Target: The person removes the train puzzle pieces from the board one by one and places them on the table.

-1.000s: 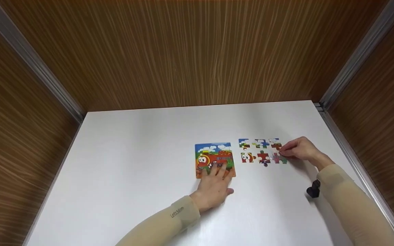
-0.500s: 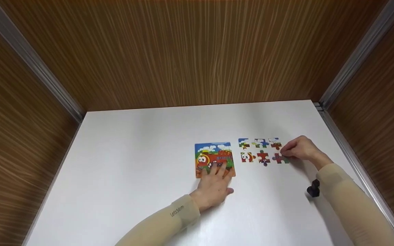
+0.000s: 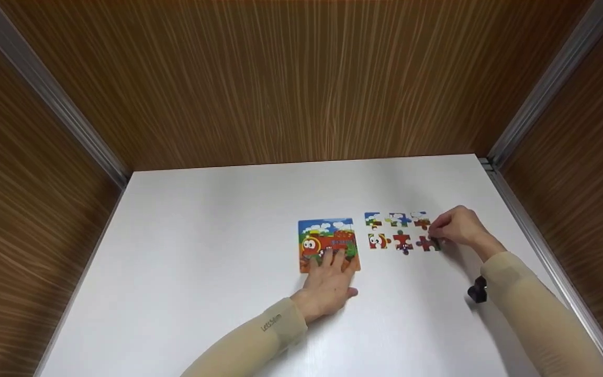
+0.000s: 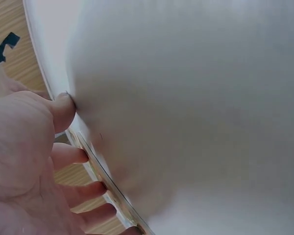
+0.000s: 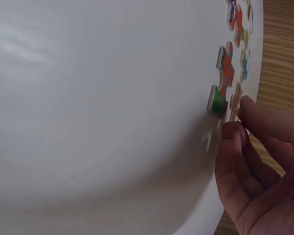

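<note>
A square picture card [image 3: 327, 235] with a red cartoon train lies flat on the white table. My left hand [image 3: 327, 288] rests on its lower part with straight, spread fingers; the left wrist view shows the fingertips along the card's edge. To the right, several jigsaw puzzle pieces are set out in two spaced rows. My right hand [image 3: 458, 228] is at the right end of them, thumb and forefinger pinching the upper right edge of the lower-right red and green puzzle piece [image 3: 428, 244]. The fingertips hide part of that edge. Just above it lies the upper-right puzzle piece [image 3: 420, 219].
Other puzzle pieces are the upper-left one [image 3: 372, 219], a red middle one [image 3: 402, 242] and one with cartoon eyes [image 3: 377, 241]. Wood-grain walls [image 3: 301, 84] enclose the table [image 3: 202, 235] at the back and sides. A black device [image 3: 478, 290] sits by my right wrist.
The lower-right puzzle piece, pale and blurred a second ago, now shows clear red and dark green beneath my right fingers. My right hand has shifted slightly; the left hand stays on the card.
</note>
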Tool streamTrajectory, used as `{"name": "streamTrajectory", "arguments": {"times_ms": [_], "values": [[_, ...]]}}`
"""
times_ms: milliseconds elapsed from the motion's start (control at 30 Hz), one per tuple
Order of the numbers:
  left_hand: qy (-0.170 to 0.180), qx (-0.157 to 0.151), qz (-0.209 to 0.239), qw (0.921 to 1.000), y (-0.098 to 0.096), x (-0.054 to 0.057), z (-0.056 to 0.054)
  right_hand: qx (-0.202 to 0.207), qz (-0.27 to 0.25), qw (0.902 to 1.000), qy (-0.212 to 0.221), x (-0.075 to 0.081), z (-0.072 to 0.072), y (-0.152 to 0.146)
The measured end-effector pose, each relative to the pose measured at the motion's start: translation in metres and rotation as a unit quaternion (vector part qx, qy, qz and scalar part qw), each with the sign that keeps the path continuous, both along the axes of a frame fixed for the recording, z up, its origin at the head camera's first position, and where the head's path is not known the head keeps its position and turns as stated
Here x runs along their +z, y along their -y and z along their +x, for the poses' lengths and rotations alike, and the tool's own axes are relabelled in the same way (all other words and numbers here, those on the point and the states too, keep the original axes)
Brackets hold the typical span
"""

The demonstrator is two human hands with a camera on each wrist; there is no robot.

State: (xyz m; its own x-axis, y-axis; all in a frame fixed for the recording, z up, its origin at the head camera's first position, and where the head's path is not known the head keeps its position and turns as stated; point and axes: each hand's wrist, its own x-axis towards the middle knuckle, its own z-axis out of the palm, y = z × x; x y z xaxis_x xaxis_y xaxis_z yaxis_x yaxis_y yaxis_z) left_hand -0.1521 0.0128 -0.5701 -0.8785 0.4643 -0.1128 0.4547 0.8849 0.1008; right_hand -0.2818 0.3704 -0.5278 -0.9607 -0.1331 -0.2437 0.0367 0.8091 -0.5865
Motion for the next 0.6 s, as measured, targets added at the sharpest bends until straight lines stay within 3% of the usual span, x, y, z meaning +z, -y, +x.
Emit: {"name": "streamTrajectory", "arguments": {"times_ms": [133,300,467,600], "values": [[0.0,0.016,0.019,0.9997,0.001,-0.001,0.0,-0.001,0.004,0.9999,-0.013,0.006,0.001,0.017],[0.03,0.047,0.068,0.9961,0.013,0.001,-0.005,0.032,0.001,0.9983,-0.05,0.013,0.003,0.047],[0.03,0.066,0.131,0.9888,0.046,0.005,-0.019,0.072,-0.002,0.9938,-0.084,0.017,0.006,0.078],[0.027,0.075,0.145,0.9862,0.077,0.007,-0.033,0.107,-0.012,0.9899,-0.093,0.016,0.007,0.102]]}}
